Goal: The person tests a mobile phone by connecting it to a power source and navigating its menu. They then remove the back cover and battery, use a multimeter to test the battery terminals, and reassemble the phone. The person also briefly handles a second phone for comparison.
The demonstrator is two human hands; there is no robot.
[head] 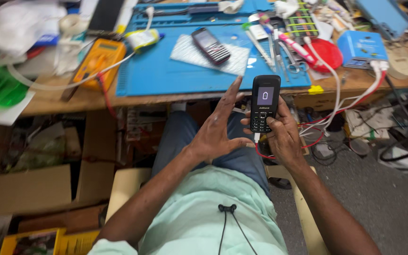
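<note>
My right hand grips a black keypad phone upright over my lap, its small screen lit. A red and white cable hangs from the phone's bottom end. Beside the phone is my left hand, fingers spread and pointing up, thumb reaching toward the cable plug; it holds nothing. A second dark keypad phone lies on a clear plastic sheet on the blue work mat on the bench.
A yellow multimeter sits at the mat's left. Tweezers and scissors, a red lid and a blue box lie to the right. Cardboard boxes stand under the bench at left; cables trail onto the floor at right.
</note>
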